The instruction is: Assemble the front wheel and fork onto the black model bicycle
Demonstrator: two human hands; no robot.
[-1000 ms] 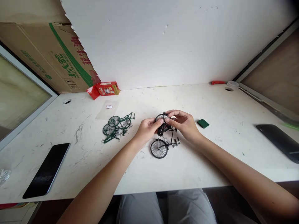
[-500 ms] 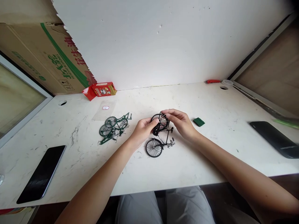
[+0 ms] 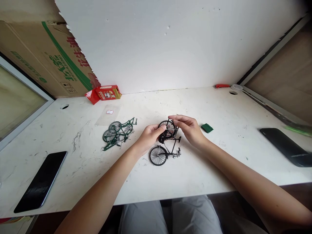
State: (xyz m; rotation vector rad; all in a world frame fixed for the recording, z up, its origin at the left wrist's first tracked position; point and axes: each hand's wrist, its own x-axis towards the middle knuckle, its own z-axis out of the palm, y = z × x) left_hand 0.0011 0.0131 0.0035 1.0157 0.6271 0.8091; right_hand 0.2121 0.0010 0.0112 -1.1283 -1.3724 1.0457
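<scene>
A black miniature bicycle [image 3: 172, 148] is held on its side just over the white table, its front wheel and handlebar toward me. My left hand [image 3: 151, 136] pinches it at the rear wheel, thumb on the hub area. My right hand [image 3: 187, 127] grips the far end around the rear wheel's edge, thumb and index finger on the rear rack or fender; the exact part is hard to make out. To the left lie green miniature bicycle parts [image 3: 118, 132], with wheels, a frame and small metal pieces. A small green piece [image 3: 207, 128] rests right of my right hand.
A smartphone [image 3: 41, 182] lies at the front left and a dark oblong case [image 3: 286, 147] at the right. Behind stand a red box [image 3: 109, 93] and a clear bag [image 3: 107, 117] with a label. A red tool [image 3: 222, 85] lies by the white back panel [image 3: 156, 45].
The bicycle has turned slightly in my hands, its front wheel shifting a little left and toward me. Both hands keep their hold in nearly the same place.
</scene>
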